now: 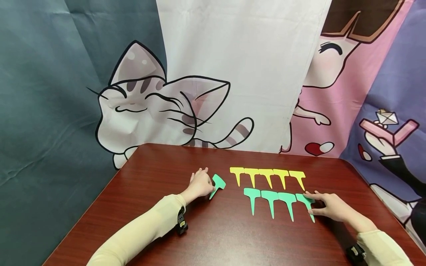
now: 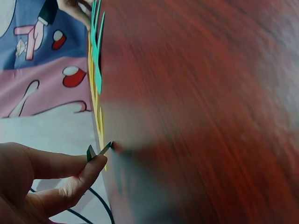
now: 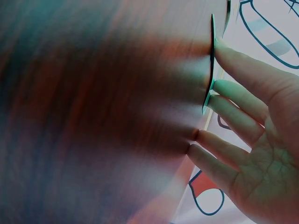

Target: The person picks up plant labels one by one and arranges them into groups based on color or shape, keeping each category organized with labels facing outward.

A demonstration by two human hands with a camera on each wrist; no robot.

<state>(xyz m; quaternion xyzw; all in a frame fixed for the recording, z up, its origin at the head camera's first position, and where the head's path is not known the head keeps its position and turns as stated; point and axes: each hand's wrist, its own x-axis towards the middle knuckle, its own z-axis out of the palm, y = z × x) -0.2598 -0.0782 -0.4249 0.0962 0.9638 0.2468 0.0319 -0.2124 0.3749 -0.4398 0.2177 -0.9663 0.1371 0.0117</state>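
Note:
My left hand (image 1: pixel 199 184) pinches a green T-shaped plant label (image 1: pixel 218 182) between thumb and fingers, its stem slanting down to the left. In the left wrist view that label (image 2: pixel 90 153) is seen nearly edge-on at the fingertips. On the right, my right hand (image 1: pixel 334 207) touches the end label (image 1: pixel 305 199) of a green row, thumb by the stem and fingertips at its wide top. The right wrist view shows this label (image 3: pixel 212 56) as a thin edge against fairly straight fingers. Several other green labels (image 1: pixel 270 195) lie side by side to its left, stems toward me.
Behind the green row, several yellow T-shaped labels (image 1: pixel 266 172) lie in a line. All rest on a reddish-brown wooden table (image 1: pixel 213 236). A cloth printed with a cartoon cat (image 1: pixel 133 111) hangs past the table's far edge.

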